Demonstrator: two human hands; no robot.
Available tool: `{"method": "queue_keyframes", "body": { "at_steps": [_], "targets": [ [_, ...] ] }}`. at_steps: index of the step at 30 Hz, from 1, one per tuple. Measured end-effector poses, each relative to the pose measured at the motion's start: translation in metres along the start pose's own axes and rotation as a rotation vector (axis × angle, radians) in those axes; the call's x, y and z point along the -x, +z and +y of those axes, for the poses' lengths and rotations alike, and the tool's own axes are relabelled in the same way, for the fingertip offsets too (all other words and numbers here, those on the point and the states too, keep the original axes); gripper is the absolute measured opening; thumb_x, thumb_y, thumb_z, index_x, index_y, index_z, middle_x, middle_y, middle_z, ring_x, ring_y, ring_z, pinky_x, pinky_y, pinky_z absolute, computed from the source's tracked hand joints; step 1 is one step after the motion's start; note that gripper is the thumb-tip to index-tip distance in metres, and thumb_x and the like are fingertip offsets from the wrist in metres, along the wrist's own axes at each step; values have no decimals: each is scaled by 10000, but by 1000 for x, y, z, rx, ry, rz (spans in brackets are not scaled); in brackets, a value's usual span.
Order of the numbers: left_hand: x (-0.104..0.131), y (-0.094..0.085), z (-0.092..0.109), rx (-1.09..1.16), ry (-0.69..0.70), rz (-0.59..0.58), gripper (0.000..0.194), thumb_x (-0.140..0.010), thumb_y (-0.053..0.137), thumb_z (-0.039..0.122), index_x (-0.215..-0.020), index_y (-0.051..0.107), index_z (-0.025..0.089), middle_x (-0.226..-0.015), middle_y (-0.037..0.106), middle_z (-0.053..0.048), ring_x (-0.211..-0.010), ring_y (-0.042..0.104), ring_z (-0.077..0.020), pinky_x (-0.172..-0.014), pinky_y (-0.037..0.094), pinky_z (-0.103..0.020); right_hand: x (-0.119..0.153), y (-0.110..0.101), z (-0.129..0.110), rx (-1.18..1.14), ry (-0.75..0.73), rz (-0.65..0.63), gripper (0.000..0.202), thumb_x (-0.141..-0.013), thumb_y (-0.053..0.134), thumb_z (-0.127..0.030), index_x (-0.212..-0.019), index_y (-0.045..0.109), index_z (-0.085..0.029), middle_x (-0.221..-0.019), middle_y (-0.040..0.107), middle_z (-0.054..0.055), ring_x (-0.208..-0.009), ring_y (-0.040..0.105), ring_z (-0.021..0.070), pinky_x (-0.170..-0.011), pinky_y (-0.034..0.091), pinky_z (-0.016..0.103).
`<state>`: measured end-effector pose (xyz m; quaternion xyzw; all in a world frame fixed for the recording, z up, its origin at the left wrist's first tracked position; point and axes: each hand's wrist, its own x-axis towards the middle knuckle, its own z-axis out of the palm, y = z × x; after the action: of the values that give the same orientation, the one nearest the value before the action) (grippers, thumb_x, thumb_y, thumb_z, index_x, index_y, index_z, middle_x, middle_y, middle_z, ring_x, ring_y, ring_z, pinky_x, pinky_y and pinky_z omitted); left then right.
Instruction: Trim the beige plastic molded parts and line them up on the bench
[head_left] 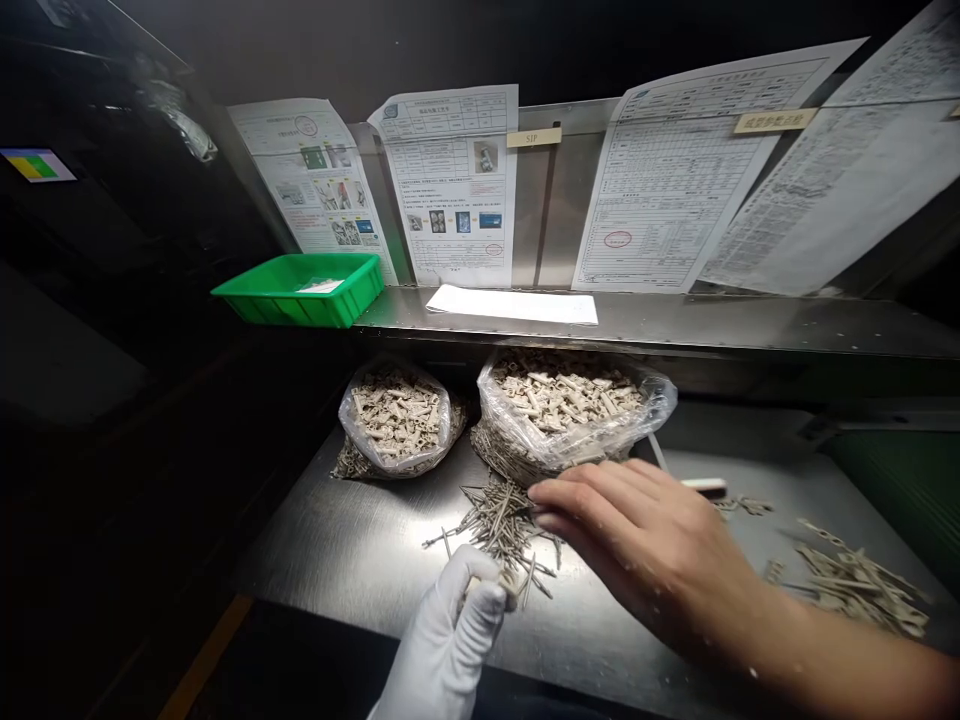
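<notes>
My left hand point(461, 630), in a white glove, pinches a small beige plastic piece point(510, 588) between thumb and fingers at the front of the steel table. My bare right hand point(652, 545) reaches in from the right, its fingers close together at the right side of a pile of thin grey-brown sticks point(499, 520). Whatever its fingertips hold is hidden. Behind its knuckles shows a white rod with a dark end point(706, 488); I cannot tell whether the hand grips it. Beyond the pile stand two open clear bags, a smaller one point(397, 415) and a larger one point(566, 400), full of beige tubular pieces.
Loose beige pieces point(855, 585) lie on the table's right side. Across the back runs a steel shelf point(675, 320) with a green tray point(300, 290) and folded white paper point(514, 304). Printed sheets point(457, 190) hang behind it. A dark gap lies left of the table.
</notes>
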<state>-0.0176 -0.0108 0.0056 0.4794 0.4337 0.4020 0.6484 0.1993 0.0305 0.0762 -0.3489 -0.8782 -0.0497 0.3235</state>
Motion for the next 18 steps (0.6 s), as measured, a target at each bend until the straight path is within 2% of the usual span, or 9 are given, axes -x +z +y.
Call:
{"method": "queue_keyframes", "body": {
  "at_steps": [2, 4, 6, 9, 11, 14, 16, 18],
  "targets": [
    [-2, 4, 1, 65, -41, 18, 467, -977, 561, 659, -839, 595, 214, -783, 438, 19, -749, 416, -162, -753, 392, -293, 6, 13, -1, -248, 159, -66, 271, -1051, 631, -405, -1175, 688, -171, -901, 739, 30, -745, 668, 157, -655, 465, 274],
    [-5, 6, 2, 132, -97, 4, 521, -944, 583, 701, -817, 612, 197, -751, 478, 17, -700, 441, -142, -701, 397, -268, 12, 26, -3, -554, 310, -153, 316, -976, 726, -475, -1123, 717, -195, -894, 748, 8, -742, 681, 134, -640, 489, 224],
    [-9, 6, 4, 259, -227, -102, 605, -922, 556, 754, -781, 632, 171, -654, 479, 25, -582, 423, -106, -577, 349, -230, 17, 36, -5, -776, 438, -179, 237, -989, 719, -425, -1074, 743, -206, -937, 774, 17, -772, 700, 129, -647, 508, 197],
    [-15, 5, 5, 488, -407, -301, 603, -945, 547, 731, -755, 629, 165, -541, 395, 67, -430, 276, -60, -443, 226, -207, 23, 44, -6, -908, 536, -172, 184, -1034, 641, -333, -1122, 777, -244, -1007, 789, 33, -836, 717, 146, -672, 530, 201],
    [-20, 6, 4, 532, -381, -318, 504, -936, 651, 648, -776, 623, 171, -589, 443, 61, -434, 273, -48, -433, 231, -194, 28, 48, -5, -901, 572, -143, 204, -1017, 666, -338, -1186, 766, -283, -1021, 783, 24, -842, 716, 150, -695, 547, 206],
    [-26, 10, 2, 387, -172, -161, 449, -888, 756, 588, -782, 633, 169, -700, 550, 22, -565, 438, -73, -540, 365, -191, 36, 53, -3, -784, 601, -54, 341, -1026, 658, -332, -1367, 647, -333, -1096, 757, 14, -920, 718, 150, -775, 568, 211],
    [-29, 14, 0, 225, -25, -5, 439, -856, 791, 583, -781, 636, 179, -727, 577, 19, -668, 519, -109, -660, 448, -220, 40, 55, -4, -683, 537, -5, 355, -1068, 576, -275, -1414, 591, -351, -1126, 737, 10, -982, 706, 143, -844, 557, 219],
    [-28, 19, 0, 99, 60, 186, 407, -835, 815, 570, -824, 646, 200, -743, 596, 33, -707, 561, -124, -716, 481, -239, 42, 57, -6, -605, 447, 32, 361, -1088, 506, -209, -1415, 589, -337, -1120, 723, 16, -993, 692, 136, -868, 541, 222]
  ]
}}
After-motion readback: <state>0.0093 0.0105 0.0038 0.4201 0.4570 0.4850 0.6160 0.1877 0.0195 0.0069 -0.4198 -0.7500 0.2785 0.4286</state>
